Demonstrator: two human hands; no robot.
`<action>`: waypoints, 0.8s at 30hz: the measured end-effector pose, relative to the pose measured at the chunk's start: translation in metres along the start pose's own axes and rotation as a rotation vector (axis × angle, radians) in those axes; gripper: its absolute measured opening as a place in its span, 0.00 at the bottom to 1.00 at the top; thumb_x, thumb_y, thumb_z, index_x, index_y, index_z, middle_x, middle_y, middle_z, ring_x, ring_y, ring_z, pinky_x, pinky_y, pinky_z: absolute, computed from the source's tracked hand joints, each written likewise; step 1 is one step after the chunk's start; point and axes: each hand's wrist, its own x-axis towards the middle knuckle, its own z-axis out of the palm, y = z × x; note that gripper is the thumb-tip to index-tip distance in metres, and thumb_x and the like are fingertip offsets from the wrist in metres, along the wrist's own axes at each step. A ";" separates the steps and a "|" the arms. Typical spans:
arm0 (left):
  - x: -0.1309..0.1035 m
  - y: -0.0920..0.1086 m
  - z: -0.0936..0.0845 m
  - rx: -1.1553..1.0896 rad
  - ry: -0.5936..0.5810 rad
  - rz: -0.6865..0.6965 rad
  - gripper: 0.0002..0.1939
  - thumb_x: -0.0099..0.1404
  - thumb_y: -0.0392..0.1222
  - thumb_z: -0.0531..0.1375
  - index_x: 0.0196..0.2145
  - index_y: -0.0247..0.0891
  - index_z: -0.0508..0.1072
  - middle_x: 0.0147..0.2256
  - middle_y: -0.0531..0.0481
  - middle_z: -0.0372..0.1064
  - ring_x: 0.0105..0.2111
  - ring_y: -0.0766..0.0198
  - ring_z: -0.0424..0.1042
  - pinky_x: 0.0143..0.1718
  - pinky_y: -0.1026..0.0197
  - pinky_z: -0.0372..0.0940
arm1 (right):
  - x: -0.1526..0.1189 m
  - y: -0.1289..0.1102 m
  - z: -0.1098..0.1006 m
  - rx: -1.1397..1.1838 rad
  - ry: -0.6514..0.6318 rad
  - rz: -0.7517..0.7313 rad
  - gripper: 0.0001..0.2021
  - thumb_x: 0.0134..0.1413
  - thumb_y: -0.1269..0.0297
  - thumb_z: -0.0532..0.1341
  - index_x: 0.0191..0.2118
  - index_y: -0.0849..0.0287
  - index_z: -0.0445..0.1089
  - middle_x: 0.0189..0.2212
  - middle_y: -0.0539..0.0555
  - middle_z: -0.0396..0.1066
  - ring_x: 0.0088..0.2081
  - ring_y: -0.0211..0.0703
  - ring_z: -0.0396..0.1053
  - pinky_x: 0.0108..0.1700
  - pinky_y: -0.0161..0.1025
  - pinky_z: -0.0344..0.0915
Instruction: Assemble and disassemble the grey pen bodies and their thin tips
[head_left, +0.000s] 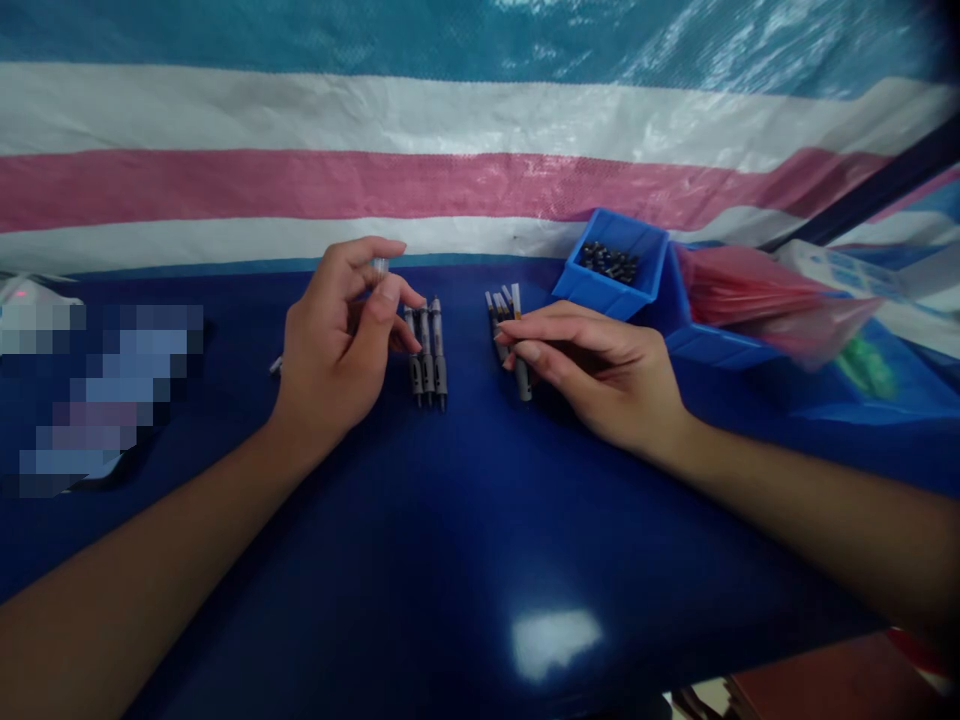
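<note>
My left hand (337, 340) has its fingers curled round a small clear plastic tube (381, 265), perhaps a pen barrel; only its end shows above the thumb. Just right of that hand, several assembled pens (428, 375) with grey grips and clear barrels lie side by side on the table. My right hand (600, 370) pinches a pen front half (523, 382) with a grey grip, its white refill sticking up at the far end. Close against it on the left lie more such front halves (494, 320) with refills, partly hidden by the fingertips.
At the back right, a blue bin (619, 290) holds small black parts (609, 262). Beside it, another blue bin (720, 345) carries red plastic bags (739, 285). A green item (866, 368) lies farther right. A blurred-out phone-like object (112, 400) rests left on the dark blue table (450, 560).
</note>
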 end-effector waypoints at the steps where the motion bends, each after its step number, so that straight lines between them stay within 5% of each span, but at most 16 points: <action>1: 0.000 0.000 0.000 0.004 -0.006 0.002 0.14 0.87 0.59 0.60 0.64 0.59 0.74 0.47 0.53 0.84 0.31 0.57 0.83 0.37 0.46 0.80 | 0.000 0.000 0.000 -0.020 -0.010 -0.015 0.14 0.75 0.62 0.73 0.61 0.44 0.87 0.52 0.57 0.84 0.45 0.49 0.83 0.46 0.49 0.84; 5: -0.001 0.004 -0.001 0.050 -0.001 0.035 0.12 0.87 0.58 0.59 0.61 0.58 0.76 0.43 0.54 0.84 0.34 0.55 0.83 0.43 0.43 0.79 | 0.004 0.000 0.000 -0.082 -0.080 -0.072 0.24 0.70 0.62 0.77 0.68 0.42 0.82 0.51 0.57 0.79 0.41 0.48 0.78 0.38 0.46 0.78; 8: -0.001 0.008 -0.001 0.096 0.007 0.071 0.11 0.87 0.56 0.61 0.60 0.58 0.77 0.43 0.55 0.84 0.36 0.55 0.82 0.45 0.43 0.78 | 0.006 0.002 -0.001 -0.190 -0.131 -0.123 0.28 0.69 0.58 0.78 0.71 0.43 0.79 0.52 0.58 0.80 0.44 0.53 0.79 0.43 0.49 0.80; 12: 0.000 0.003 -0.003 0.184 0.028 0.088 0.10 0.87 0.54 0.61 0.60 0.58 0.78 0.47 0.55 0.84 0.39 0.55 0.83 0.46 0.43 0.78 | 0.007 0.006 -0.004 -0.343 -0.162 -0.279 0.19 0.73 0.59 0.75 0.65 0.46 0.82 0.54 0.60 0.82 0.54 0.58 0.80 0.58 0.58 0.79; 16: 0.004 -0.011 -0.003 0.229 0.022 0.110 0.11 0.87 0.49 0.58 0.59 0.56 0.79 0.57 0.50 0.80 0.45 0.53 0.85 0.51 0.42 0.80 | 0.008 0.008 -0.004 -0.395 -0.167 -0.300 0.10 0.75 0.61 0.72 0.57 0.48 0.84 0.49 0.59 0.84 0.54 0.59 0.80 0.60 0.61 0.76; 24: 0.006 -0.006 -0.006 0.373 -0.073 0.154 0.26 0.75 0.27 0.52 0.61 0.47 0.80 0.70 0.46 0.71 0.69 0.52 0.75 0.71 0.45 0.76 | 0.008 -0.002 -0.005 -0.478 -0.219 -0.404 0.10 0.76 0.58 0.71 0.52 0.58 0.81 0.34 0.53 0.78 0.36 0.48 0.74 0.46 0.50 0.71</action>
